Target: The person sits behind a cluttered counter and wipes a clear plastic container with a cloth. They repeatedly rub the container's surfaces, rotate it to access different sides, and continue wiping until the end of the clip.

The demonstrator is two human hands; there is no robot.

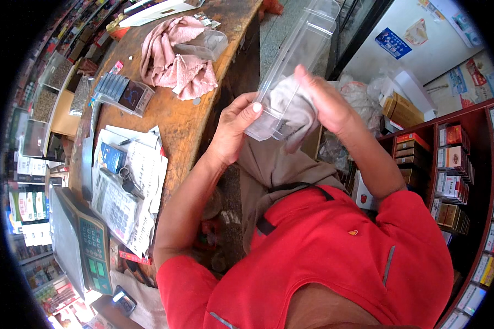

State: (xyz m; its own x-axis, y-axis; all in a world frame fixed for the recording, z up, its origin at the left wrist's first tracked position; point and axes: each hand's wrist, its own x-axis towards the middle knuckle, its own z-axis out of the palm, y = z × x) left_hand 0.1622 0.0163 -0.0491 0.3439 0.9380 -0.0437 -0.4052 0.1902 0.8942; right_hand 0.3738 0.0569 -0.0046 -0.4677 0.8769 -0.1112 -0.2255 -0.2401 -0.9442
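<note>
My left hand point(238, 125) grips the near end of a long clear plastic tray point(298, 43), its thumb over the edge. The tray slants up and away above my lap, beside the counter. My right hand point(328, 100) holds a whitish cloth point(292, 98) against the tray's near part, thumb raised. Its other fingers are mostly hidden by the cloth. On the wooden counter point(181, 123) to the left lies a crumpled pink towel point(177, 61), with a smaller clear plastic box point(208, 44) resting on it.
Left on the counter are a clear box of packets point(123, 94), papers point(152, 164), keys point(127, 179), a calculator point(115, 207) and a digital scale point(92, 242). A shelf of small boxes point(453, 164) stands right. Plastic bags point(354, 98) lie beyond my right arm.
</note>
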